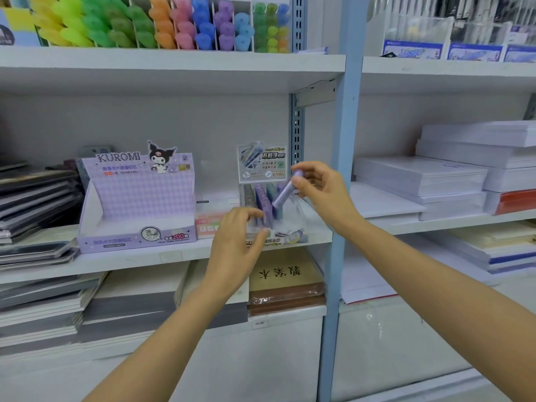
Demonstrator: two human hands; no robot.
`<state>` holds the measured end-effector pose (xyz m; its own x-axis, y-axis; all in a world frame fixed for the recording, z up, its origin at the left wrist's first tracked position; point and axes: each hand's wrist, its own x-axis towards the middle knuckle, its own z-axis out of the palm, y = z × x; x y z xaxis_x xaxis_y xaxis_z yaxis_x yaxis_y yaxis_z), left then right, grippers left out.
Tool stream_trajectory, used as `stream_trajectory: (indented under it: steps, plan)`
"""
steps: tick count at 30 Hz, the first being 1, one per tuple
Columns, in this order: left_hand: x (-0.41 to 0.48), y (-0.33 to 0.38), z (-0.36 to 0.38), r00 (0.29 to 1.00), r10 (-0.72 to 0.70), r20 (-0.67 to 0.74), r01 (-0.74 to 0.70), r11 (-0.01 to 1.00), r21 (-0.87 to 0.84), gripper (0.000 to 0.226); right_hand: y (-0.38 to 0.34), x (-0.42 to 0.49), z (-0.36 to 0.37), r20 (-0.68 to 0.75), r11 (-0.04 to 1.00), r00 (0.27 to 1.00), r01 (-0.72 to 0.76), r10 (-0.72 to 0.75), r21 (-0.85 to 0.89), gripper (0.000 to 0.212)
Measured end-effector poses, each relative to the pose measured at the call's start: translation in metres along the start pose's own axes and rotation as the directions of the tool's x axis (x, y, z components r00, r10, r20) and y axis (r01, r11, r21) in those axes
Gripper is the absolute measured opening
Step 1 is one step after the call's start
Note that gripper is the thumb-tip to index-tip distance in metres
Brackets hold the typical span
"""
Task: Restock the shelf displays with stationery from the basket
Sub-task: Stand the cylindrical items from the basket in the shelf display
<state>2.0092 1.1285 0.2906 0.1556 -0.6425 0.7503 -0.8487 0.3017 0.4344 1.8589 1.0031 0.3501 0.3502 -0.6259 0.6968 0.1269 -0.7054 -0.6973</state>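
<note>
Head view: purple tube (282, 195), top up-right in right fingers (305, 181); left fingers (246, 213) around display (262, 163)

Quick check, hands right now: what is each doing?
Left hand: fingers curled against the tubes in the clear display; grip cannot be told.
Right hand: pinches a purple tube.

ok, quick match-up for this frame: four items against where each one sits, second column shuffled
1. purple tube
2. Kuromi box
3. highlighters
4. white paper stacks

A. on the upper shelf
B. in the bay right of the blue upright
C. pinched in the right hand
D. on the middle shelf, left of the clear display

Pairs: 1-C, 2-D, 3-A, 4-B
</note>
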Motion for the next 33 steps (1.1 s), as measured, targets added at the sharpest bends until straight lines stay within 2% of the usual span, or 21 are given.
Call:
stream_trajectory:
  steps: [2, 4, 6, 11, 16, 24, 29, 32, 33]
  plan:
    - [-0.009, -0.009, 0.002, 0.993, 0.088, 0.083, -0.102, 0.976, 0.191, 0.034, 0.009, 0.009, -0.007, -0.128, 0.997, 0.991, -0.041, 0.032, -0.07, 0.019]
    - [-0.017, -0.016, 0.006, 0.978, 0.09, 0.19, -0.145, 0.944, 0.297, 0.048, 0.019, 0.015, -0.009, -0.163, 0.988, 0.985, -0.079, 0.056, -0.134, 0.019]
    - [-0.022, -0.022, 0.009, 0.968, 0.087, 0.237, -0.167, 0.924, 0.343, 0.058, 0.03, 0.021, -0.006, -0.171, 0.975, 0.984, -0.091, 0.056, -0.202, 0.019]
    - [-0.021, -0.03, 0.01, 0.96, 0.132, 0.245, -0.222, 0.895, 0.386, 0.061, 0.054, 0.038, 0.01, -0.139, 0.925, 0.99, -0.071, 0.02, -0.373, 0.019]
    - [-0.02, -0.037, 0.014, 0.961, 0.172, 0.215, -0.248, 0.882, 0.401, 0.058, 0.075, 0.057, 0.024, -0.092, 0.893, 0.995, -0.074, 0.037, -0.444, 0.02]
    - [-0.016, -0.041, 0.019, 0.965, 0.219, 0.144, -0.259, 0.885, 0.387, 0.049, 0.085, 0.078, 0.021, 0.096, 0.809, 0.991, -0.016, 0.089, -0.588, 0.015]
    - [-0.017, -0.041, 0.021, 0.969, 0.21, 0.128, -0.243, 0.891, 0.384, 0.048, 0.091, 0.076, 0.028, 0.017, 0.841, 0.998, -0.042, 0.061, -0.539, 0.017]
    - [-0.017, -0.042, 0.022, 0.971, 0.2, 0.13, -0.235, 0.894, 0.381, 0.049, 0.098, 0.075, 0.029, -0.011, 0.786, 0.999, -0.041, 0.043, -0.617, 0.003]
    - [-0.017, -0.042, 0.022, 0.972, 0.197, 0.129, -0.232, 0.895, 0.381, 0.049, 0.097, 0.075, 0.029, -0.006, 0.768, 0.998, -0.051, 0.061, -0.638, 0.004]
